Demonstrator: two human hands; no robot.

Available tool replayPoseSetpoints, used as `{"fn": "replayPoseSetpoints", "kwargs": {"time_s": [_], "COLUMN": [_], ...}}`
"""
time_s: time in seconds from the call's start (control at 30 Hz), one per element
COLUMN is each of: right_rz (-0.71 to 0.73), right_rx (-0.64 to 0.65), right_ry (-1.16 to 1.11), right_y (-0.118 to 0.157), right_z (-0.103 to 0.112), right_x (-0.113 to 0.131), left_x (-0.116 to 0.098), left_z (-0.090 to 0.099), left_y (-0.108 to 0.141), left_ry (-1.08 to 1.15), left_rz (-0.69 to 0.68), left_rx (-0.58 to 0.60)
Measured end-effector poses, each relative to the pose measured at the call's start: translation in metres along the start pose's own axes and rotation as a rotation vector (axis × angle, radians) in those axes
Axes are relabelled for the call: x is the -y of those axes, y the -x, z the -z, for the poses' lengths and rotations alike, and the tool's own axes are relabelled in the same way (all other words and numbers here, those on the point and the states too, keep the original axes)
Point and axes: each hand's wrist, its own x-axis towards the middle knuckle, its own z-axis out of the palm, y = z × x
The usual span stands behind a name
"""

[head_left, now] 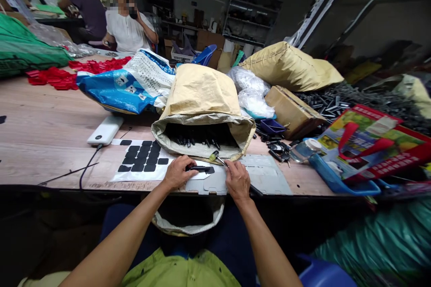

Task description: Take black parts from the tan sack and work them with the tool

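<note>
Piece (202, 168) and tool (221, 160) over grey board (269, 175)

Left hand (180, 171) pinches the black piece above the board's left end; right hand (238, 180) has its fingers curled round the tool. Best to hold the piece steady and low, left fingertips clear of the tool's yellow end. The far sack (204, 92) gapes toward the hands, black parts (188, 141) inside its mouth. The near sack (188, 229), below the table (50, 143) edge, opens dark; its contents cannot be told. At right, a blue tray (352, 187) holds a printed bag (373, 145).
</note>
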Motion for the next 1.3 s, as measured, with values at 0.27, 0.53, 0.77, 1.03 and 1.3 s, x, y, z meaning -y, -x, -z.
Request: {"fn": "replayPoseSetpoints", "kwargs": {"time_s": [0.27, 0.53, 0.77, 1.03, 1.3], "right_rz": [0.043, 0.039, 0.095, 0.024, 0.072], "right_rx": [0.018, 0.104, 0.08, 0.031, -0.008], "right_ry": [-0.299, -0.126, -0.189, -0.141, 0.01], "right_y": [0.016, 0.026, 0.021, 0.003, -0.017], "right_z": [0.033, 0.032, 0.028, 0.021, -0.008], "right_x": [0.042, 0.049, 0.064, 0.039, -0.013], "left_x": [-0.001, -0.003, -0.005, -0.007, -0.002], "left_z": [-0.003, -0.002, 0.001, 0.003, 0.003], "left_y": [-0.001, -0.002, -0.002, -0.001, -0.002], "left_ry": [0.033, 0.024, 0.023, 0.014, 0.041], "left_rz": [0.054, 0.07, 0.07, 0.074, 0.034], "left_rx": [-0.019, -0.033, -0.003, -0.001, 0.019]}}
